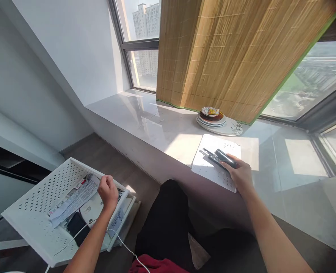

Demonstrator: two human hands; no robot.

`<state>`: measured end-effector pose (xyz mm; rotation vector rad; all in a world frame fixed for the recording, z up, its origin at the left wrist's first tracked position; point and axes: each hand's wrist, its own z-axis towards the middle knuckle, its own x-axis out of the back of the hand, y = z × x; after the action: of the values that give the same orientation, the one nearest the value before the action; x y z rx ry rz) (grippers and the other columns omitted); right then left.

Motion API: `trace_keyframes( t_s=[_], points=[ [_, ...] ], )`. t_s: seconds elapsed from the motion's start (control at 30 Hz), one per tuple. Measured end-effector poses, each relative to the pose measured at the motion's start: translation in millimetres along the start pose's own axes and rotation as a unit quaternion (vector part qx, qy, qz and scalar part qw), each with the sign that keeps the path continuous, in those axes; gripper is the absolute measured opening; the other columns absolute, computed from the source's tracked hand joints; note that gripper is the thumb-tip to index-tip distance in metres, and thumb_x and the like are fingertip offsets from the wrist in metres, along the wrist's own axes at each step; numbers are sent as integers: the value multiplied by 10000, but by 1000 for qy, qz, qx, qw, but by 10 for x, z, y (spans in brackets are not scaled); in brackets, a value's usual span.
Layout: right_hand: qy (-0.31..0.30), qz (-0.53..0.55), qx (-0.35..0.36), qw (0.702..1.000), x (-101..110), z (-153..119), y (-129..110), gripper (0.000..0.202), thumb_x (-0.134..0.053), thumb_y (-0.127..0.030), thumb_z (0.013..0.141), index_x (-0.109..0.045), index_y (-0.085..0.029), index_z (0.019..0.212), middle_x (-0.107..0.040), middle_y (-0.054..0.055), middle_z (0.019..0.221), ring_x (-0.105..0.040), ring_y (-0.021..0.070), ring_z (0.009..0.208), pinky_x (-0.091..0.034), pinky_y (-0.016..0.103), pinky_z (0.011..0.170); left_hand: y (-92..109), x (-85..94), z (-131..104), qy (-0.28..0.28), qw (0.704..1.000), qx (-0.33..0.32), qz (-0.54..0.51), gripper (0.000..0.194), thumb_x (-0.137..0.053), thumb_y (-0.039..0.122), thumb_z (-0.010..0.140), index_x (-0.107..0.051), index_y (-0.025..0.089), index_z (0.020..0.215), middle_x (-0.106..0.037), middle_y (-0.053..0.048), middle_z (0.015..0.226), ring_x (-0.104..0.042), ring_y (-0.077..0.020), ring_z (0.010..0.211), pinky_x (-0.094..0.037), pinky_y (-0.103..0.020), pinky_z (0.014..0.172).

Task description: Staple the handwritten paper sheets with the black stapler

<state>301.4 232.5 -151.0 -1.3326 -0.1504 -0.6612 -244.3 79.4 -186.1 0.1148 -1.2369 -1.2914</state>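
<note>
My right hand (241, 173) is wrapped round the rear end of a black stapler (225, 157), which is swung apart so its top and its long metal-lined base spread away from each other. Beneath it, on the windowsill, lie white sheets of paper (213, 178) with small marks on them. My left hand (108, 190) is closed in a fist above the near side of a white perforated drawer (40, 189). Whatever the fist may hold is hidden by the fingers. In the drawer lie a printed sheet (78, 199), a white box (91, 208) and a dark pouch (78, 226).
Stacked plates (210, 120) with a small yellow packet on top stand on the sill (145, 125) behind the paper. A bamboo blind (213, 57) hangs down to the sill. A white cable (125, 244) runs from the drawer past my lap.
</note>
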Motion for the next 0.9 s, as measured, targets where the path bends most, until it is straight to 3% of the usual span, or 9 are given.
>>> trace_keyframes(
  t_s=[0.1, 0.23, 0.27, 0.37, 0.43, 0.53, 0.7, 0.8, 0.9],
  points=[
    [-18, 45, -17, 999, -26, 16, -46, 567, -829, -482, 772, -800, -203, 1265, -791, 95, 1251, -726, 348, 1198, -566, 465, 1056, 1004, -301, -110, -42, 976, -160, -143, 239, -484, 370, 1066, -626, 219, 946, -609, -35, 858, -550, -201, 771, -454, -303, 762],
    [-23, 73, -16, 997, -37, 34, -52, 553, -831, -464, 763, -804, -212, 1255, -784, 94, 1269, -723, 362, 1205, -551, 497, 1095, 2412, -1162, -183, -258, 909, -269, -187, 245, -513, 350, 1075, -642, 238, 899, -597, -107, 1006, -583, -235, 870, -477, -337, 819],
    [-23, 79, -14, 997, -39, 34, -53, 549, -831, -462, 761, -806, -213, 1250, -784, 95, 1270, -722, 367, 1208, -551, 503, 1097, 2689, -1411, -172, -315, 892, -272, -175, 251, -508, 338, 1080, -642, 235, 894, -596, -113, 1040, -590, -238, 902, -480, -342, 842],
    [-23, 90, -6, 996, -44, 36, -57, 534, -831, -458, 753, -813, -219, 1231, -788, 99, 1255, -725, 380, 1199, -566, 516, 1077, 3238, -2043, -93, -370, 872, -274, -168, 167, -636, 283, 1015, -649, 208, 867, -627, -107, 1026, -614, -247, 971, -486, -361, 905],
    [-23, 90, -3, 996, -47, 41, -61, 520, -828, -458, 748, -818, -227, 1214, -794, 95, 1241, -733, 380, 1181, -575, 518, 1064, 3390, -2301, -46, -391, 865, -266, -166, 98, -714, 205, 947, -656, 193, 869, -648, -123, 1017, -629, -279, 1030, -476, -400, 956],
    [-27, 87, -2, 996, -44, 43, -70, 505, -816, -459, 755, -819, -240, 1209, -792, 90, 1248, -728, 377, 1190, -575, 519, 1064, 3388, -2450, -44, -383, 879, -195, -208, 123, -706, 107, 915, -664, 188, 998, -650, -167, 1175, -594, -331, 1229, -422, -446, 1068],
    [-34, 99, -1, 995, -35, 27, -90, 502, -802, -462, 779, -808, -246, 1232, -773, 90, 1295, -703, 382, 1233, -563, 538, 1070, 3124, -2354, -217, -371, 890, -82, -252, 226, -428, 82, 1036, -602, 171, 1150, -596, -214, 1335, -558, -283, 1310, -431, -432, 1089],
    [-31, 106, 2, 994, -44, 27, -89, 501, -811, -448, 776, -808, -227, 1226, -778, 98, 1280, -708, 379, 1219, -550, 543, 1086, 3045, -2269, -361, -414, 864, -54, -283, 229, -410, 82, 1041, -607, 166, 1124, -644, -229, 1296, -656, -247, 1145, -507, -394, 975],
    [-26, 110, 8, 994, -54, 35, -84, 472, -811, -437, 784, -814, -234, 1210, -790, 92, 1248, -721, 372, 1192, -553, 542, 1083, 3121, -2225, -490, -455, 828, -44, -324, 202, -445, 113, 1042, -613, 180, 1132, -699, -207, 1245, -720, -234, 1039, -559, -383, 876]
  ],
)
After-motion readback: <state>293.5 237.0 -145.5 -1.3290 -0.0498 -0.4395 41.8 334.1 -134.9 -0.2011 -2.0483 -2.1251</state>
